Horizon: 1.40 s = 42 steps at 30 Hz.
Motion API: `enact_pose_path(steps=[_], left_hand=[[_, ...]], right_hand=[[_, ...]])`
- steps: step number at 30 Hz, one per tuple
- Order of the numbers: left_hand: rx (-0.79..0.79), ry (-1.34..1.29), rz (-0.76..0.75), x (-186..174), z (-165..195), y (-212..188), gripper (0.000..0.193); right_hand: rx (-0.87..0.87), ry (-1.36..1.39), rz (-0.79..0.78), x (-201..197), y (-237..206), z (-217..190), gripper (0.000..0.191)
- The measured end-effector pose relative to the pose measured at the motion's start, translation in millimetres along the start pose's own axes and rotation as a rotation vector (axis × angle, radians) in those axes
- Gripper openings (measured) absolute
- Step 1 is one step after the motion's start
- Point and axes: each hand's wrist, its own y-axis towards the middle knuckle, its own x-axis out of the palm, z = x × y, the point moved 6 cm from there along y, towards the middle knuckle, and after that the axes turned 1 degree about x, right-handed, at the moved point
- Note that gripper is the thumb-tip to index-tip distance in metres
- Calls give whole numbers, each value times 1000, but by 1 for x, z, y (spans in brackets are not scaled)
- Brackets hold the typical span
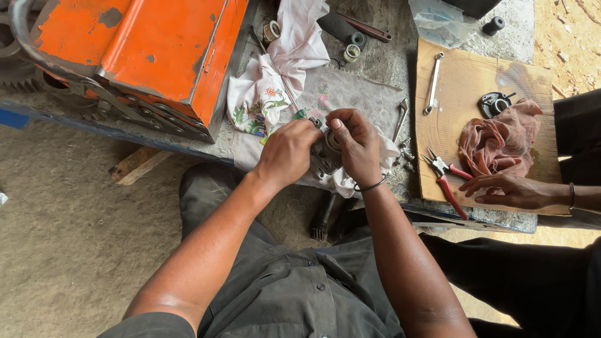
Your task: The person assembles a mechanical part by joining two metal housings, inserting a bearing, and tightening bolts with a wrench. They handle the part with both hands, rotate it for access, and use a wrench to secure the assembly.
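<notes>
My left hand (pixel 289 150) and my right hand (pixel 355 143) are both closed around a small grey metal machine part (pixel 323 156), held just above the near edge of a workbench (pixel 375 62). A white cloth (pixel 350 181) sits under the part and hangs below my right hand. My right thumb presses on the top of the part. Most of the part is hidden by my fingers.
An orange metal toolbox (pixel 156 56) stands at left. A flowered white cloth (pixel 269 94) and a thin rod lie behind my hands. On a cardboard sheet (pixel 463 81) lie a spanner (pixel 432 81), red-handled pliers (pixel 446 178), a pink rag (pixel 501 138) and another person's hand (pixel 510 191).
</notes>
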Motion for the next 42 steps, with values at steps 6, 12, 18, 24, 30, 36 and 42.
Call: enact_pose_path(steps=[6,12,18,24,30,36,42], left_hand=[[-317,-112,-88,5,-15,-3,19],[-161,-248,12,0,-7,-1,24],[-335,-165,-89,7,-15,0,14],[-425,-322,-50,8,-21,-2,21],[-312,-330,-27,13,-24,-3,15],[-463,-382,-58,25,-35,-10,20],[-346,-402,-36,21,-28,-9,24]], right_hand=[[-15,-50,17,1,-1,-3,16],[-28,-70,16,1,-3,-3,16],[-16,-90,17,1,-3,-4,17],[-10,-174,39,0,-5,-8,19],[-24,-157,28,0,-5,-7,19],[-37,-133,16,0,-6,-7,18],[-22,-135,30,-1,-6,-7,19]])
